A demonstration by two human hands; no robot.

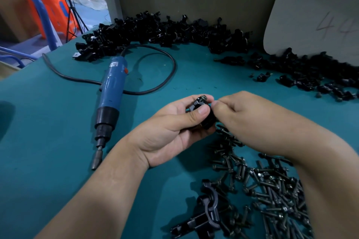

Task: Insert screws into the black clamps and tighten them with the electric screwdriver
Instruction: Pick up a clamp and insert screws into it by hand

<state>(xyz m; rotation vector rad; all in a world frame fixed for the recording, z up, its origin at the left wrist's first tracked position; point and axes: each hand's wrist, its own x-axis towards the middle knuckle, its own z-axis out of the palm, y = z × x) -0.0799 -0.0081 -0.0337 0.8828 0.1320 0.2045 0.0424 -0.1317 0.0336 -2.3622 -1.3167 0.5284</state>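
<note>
Black clamp (pixel 206 118) is held up off the desk (pixel 58 122), mid-frame, between both hands.

Left hand (pixel 174 126) grips it from the left, thumb laid across its middle, fingers curled behind.

Right hand (pixel 239 110) comes in from the right, fingertips bunched and pinching at the screw (pixel 204 97) that sits at the clamp's upper end. The hands nearly touch there.

Clamp is matt black and blocky, mostly hidden by the thumb. A small bright metal tip shows at the top.

Its long axis runs from near the left palm up and away from the person, with the screw end farthest.

Loose dark screws (pixel 272 186) lie heaped under and beside the right forearm. Linked clamps (pixel 207 205) lie at the heap's left edge.

Blue electric screwdriver (pixel 110 93) lies on the desk left of the hands, bit toward the person, its cord (pixel 155 52) looped behind.

Clamp piles lie along the back wall (pixel 155 31) and at far right (pixel 310 75), below a grey board (pixel 314 19).
</note>
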